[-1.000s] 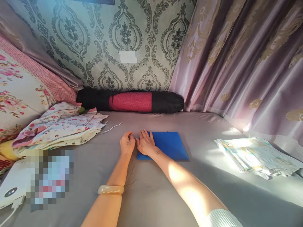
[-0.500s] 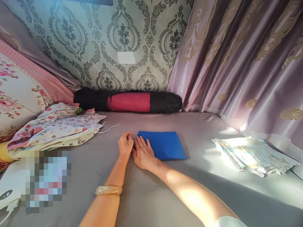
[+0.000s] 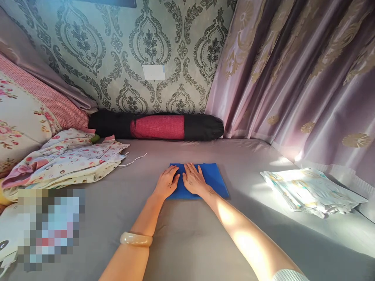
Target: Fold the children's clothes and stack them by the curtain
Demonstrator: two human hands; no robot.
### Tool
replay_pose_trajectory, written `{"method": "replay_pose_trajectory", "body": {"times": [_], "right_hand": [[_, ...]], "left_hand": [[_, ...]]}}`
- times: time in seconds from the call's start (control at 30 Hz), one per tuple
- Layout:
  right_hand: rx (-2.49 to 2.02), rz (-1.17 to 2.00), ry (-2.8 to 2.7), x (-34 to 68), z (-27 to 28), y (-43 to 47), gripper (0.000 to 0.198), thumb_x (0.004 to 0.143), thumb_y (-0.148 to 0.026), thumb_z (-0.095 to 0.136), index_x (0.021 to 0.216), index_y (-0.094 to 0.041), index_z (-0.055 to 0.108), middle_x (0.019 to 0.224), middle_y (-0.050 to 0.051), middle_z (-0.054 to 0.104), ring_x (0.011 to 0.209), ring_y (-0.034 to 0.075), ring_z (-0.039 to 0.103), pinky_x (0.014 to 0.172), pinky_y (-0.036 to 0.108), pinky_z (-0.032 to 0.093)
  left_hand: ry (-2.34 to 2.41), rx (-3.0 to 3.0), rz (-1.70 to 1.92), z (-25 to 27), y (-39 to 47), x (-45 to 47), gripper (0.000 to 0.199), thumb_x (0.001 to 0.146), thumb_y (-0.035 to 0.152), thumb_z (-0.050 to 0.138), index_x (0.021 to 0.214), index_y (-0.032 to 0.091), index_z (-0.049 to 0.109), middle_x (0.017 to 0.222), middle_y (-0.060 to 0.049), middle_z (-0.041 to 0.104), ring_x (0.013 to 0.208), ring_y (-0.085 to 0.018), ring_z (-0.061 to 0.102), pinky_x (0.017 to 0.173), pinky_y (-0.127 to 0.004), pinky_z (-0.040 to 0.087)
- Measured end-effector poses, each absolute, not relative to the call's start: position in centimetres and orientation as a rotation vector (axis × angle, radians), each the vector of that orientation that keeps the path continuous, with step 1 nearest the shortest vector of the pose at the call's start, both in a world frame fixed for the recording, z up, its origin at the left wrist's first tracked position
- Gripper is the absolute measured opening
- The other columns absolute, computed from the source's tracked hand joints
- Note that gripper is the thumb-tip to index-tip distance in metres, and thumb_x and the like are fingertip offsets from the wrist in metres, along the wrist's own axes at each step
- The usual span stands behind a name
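A flat blue rectangle [image 3: 215, 181], which looks like a folded sheet or cloth, lies on the grey bed sheet [image 3: 187, 234] in front of me. My left hand [image 3: 168, 181] rests over its left edge, fingers stretched out and palm down. On the middle of the blue rectangle lies my right hand [image 3: 193, 179], flat with the fingers extended. A gap of blue shows between the two thumbs. Both palms are hidden from view. A pale bangle [image 3: 136, 239] circles my left wrist.
Printed clothes [image 3: 73, 156] lie heaped at the left, near a pillow and a white device [image 3: 11, 226] with a cable. A long black and red bag [image 3: 158, 127] lies along the wall. Folded white cloth or packs [image 3: 312, 191] sit at the right beside the curtain [image 3: 287, 78].
My left hand has moved right onto the blue rectangle and its curled fingers have straightened. My right hand has slid right, from the left edge to the middle of it.
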State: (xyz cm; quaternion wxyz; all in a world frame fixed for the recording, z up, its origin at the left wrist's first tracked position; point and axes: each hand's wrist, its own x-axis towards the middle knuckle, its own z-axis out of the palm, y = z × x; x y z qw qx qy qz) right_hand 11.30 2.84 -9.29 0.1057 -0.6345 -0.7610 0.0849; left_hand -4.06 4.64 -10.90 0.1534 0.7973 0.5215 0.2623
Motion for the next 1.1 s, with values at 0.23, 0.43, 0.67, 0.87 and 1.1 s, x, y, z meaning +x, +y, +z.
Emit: {"method": "replay_pose_trajectory", "body": {"times": [0.23, 0.43, 0.67, 0.87, 1.1], "right_hand": [[-1.848, 0.231, -2.229, 11.2, -9.8, 2.8, 0.057, 0.097, -0.034, 0.019, 0.146, -0.008, 0.032, 0.153, 0.010, 0.027, 0.143, 0.022, 0.016, 0.116, 0.049, 0.008], [-1.866, 0.274, -2.231, 12.3, -8.8, 2.0, 0.057, 0.097, -0.034, 0.020, 0.147, -0.008, 0.029, 0.154, 0.010, 0.024, 0.143, 0.023, 0.015, 0.115, 0.049, 0.009], [-1.919, 0.188, -2.251, 14.4, -8.9, 0.2, 0.057, 0.097, -0.035, 0.021, 0.147, -0.009, 0.029, 0.155, 0.011, 0.023, 0.144, 0.023, 0.014, 0.116, 0.046, 0.007], [-1.903, 0.154, -2.236, 14.5, -9.7, -0.2, 0.057, 0.097, -0.034, 0.022, 0.147, -0.008, 0.029, 0.155, 0.012, 0.022, 0.143, 0.023, 0.015, 0.116, 0.045, 0.007], [-1.902, 0.239, -2.210, 14.8, -9.1, 0.0, 0.057, 0.096, -0.034, 0.021, 0.147, -0.008, 0.029, 0.155, 0.011, 0.021, 0.144, 0.022, 0.014, 0.116, 0.044, 0.008]], "left_hand": [[1.508, 2.311, 0.677, -10.7, 4.6, -4.2, 0.039, 0.091, 0.025, 0.042, 0.128, 0.019, 0.054, 0.139, -0.008, 0.052, 0.131, -0.020, 0.044, 0.111, -0.036, 0.033], [1.502, 2.339, 0.662, -10.8, 4.6, -4.2, 0.040, 0.092, 0.026, 0.041, 0.129, 0.017, 0.053, 0.139, -0.009, 0.051, 0.132, -0.020, 0.042, 0.111, -0.034, 0.032], [1.641, 2.345, 0.632, -10.0, 3.3, -3.1, 0.048, 0.094, 0.045, 0.036, 0.130, 0.016, 0.051, 0.141, -0.013, 0.049, 0.134, -0.026, 0.039, 0.112, -0.044, 0.027], [1.651, 2.419, 0.477, -10.0, 2.8, -2.8, 0.057, 0.092, 0.048, 0.037, 0.137, 0.014, 0.042, 0.148, -0.015, 0.038, 0.139, -0.028, 0.030, 0.113, -0.048, 0.023], [1.666, 2.450, 0.398, -10.1, 3.0, -3.0, 0.058, 0.092, 0.047, 0.037, 0.140, 0.014, 0.037, 0.149, -0.015, 0.036, 0.140, -0.027, 0.028, 0.113, -0.047, 0.023]]}}
